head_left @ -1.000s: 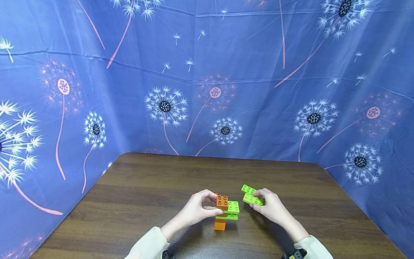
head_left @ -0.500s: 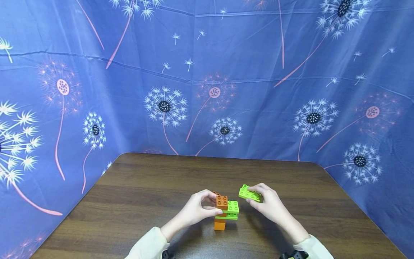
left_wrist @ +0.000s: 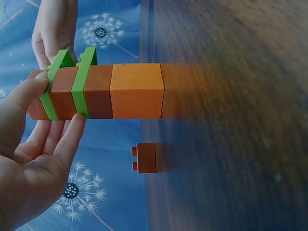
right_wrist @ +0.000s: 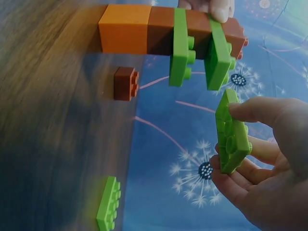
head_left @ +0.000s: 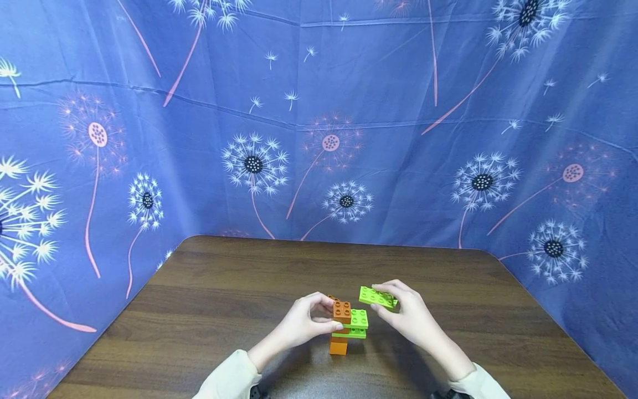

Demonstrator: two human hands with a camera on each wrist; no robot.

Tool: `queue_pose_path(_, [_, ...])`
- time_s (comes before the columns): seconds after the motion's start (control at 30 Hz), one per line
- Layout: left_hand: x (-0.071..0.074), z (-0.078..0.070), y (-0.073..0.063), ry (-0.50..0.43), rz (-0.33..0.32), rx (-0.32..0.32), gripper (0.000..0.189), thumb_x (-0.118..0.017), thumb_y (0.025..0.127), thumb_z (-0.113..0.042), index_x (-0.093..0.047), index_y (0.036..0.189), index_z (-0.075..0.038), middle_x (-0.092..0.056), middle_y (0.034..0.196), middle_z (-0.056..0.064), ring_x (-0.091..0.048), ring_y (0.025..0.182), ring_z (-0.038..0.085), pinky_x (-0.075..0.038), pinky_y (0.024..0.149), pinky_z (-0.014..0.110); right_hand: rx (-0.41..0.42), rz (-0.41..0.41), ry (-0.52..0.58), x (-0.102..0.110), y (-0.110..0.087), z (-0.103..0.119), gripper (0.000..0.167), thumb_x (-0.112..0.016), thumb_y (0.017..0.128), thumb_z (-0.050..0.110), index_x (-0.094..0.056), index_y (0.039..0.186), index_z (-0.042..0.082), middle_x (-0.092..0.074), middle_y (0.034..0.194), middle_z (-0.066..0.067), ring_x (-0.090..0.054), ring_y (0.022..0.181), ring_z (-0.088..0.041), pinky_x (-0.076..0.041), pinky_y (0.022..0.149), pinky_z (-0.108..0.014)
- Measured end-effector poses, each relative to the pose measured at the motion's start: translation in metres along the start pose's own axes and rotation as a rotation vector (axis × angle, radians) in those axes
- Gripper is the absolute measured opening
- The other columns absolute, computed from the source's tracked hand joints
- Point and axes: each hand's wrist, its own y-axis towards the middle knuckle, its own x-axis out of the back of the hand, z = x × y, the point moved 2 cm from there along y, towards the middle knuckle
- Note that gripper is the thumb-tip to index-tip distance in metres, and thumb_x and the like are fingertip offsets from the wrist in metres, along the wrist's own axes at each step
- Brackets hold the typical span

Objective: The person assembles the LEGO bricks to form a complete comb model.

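A tower of toy building bricks [left_wrist: 136, 90] stands on the table, orange at the bottom, with brown bricks and two light green plates stacked in turn above. The green plates jut out to one side. My left hand [head_left: 313, 318] holds the tower near its top, thumb and fingers on opposite sides. In my right hand [head_left: 411, 313] a light green plate [right_wrist: 232, 132] is pinched between thumb and fingers, raised beside the tower and apart from it. Its hollow underside shows in the right wrist view.
A loose brown brick [right_wrist: 124, 83] sits on the table [head_left: 224, 277] behind the tower. Another light green plate [right_wrist: 108, 204] lies on the table, mostly hidden behind my right hand in the head view. A blue dandelion-patterned cloth [head_left: 408, 166] hangs around the table's edges.
My right hand has lifted its green plate and carried it left toward the tower, away from the other green plate. My left hand has kept its hold on the tower.
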Motion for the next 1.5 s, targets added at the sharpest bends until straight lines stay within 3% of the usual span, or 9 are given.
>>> queue_pose_path(0.2, [0.0, 0.001, 0.001, 0.008, -0.004, 0.0, 0.029, -0.075, 0.077, -0.004, -0.059, 0.1, 0.005, -0.062, 0.102, 0.015, -0.061, 0.089, 0.009, -0.056, 0.081, 0.026, 0.047, -0.034, 0.0, 0.001, 0.002, 0.009, 0.036, -0.078, 0.072, 0.009, -0.068, 0.106, 0.01, -0.067, 0.098, 0.004, -0.063, 0.091, -0.015, -0.053, 0.076, -0.032])
queue_pose_path(0.43, [0.001, 0.002, 0.001, 0.029, -0.011, 0.003, 0.029, -0.076, 0.076, -0.005, -0.059, 0.099, 0.003, -0.062, 0.102, 0.014, -0.061, 0.089, 0.009, -0.056, 0.082, 0.027, 0.036, 0.0, 0.026, 0.001, 0.004, 0.019, 0.036, -0.077, 0.075, 0.011, -0.067, 0.109, 0.012, -0.066, 0.103, 0.004, -0.063, 0.097, -0.014, -0.054, 0.081, -0.035])
queue_pose_path(1.1, [0.001, 0.001, 0.001, 0.017, -0.007, 0.002, 0.03, -0.075, 0.077, -0.004, -0.059, 0.1, 0.004, -0.062, 0.102, 0.014, -0.061, 0.089, 0.009, -0.055, 0.083, 0.025, 0.211, -0.015, 0.151, -0.006, 0.005, 0.029, 0.035, -0.077, 0.074, 0.005, -0.068, 0.107, 0.017, -0.067, 0.105, 0.005, -0.064, 0.097, -0.015, -0.054, 0.082, -0.032])
queue_pose_path(1.5, [0.0, 0.001, 0.0, 0.008, -0.004, 0.0, 0.029, -0.075, 0.077, -0.004, -0.059, 0.1, 0.004, -0.062, 0.102, 0.015, -0.06, 0.089, 0.008, -0.055, 0.083, 0.024, 0.263, -0.018, 0.181, -0.007, 0.004, 0.034, 0.032, -0.076, 0.076, 0.006, -0.069, 0.105, 0.019, -0.067, 0.105, 0.0, -0.064, 0.097, -0.017, -0.053, 0.084, -0.03])
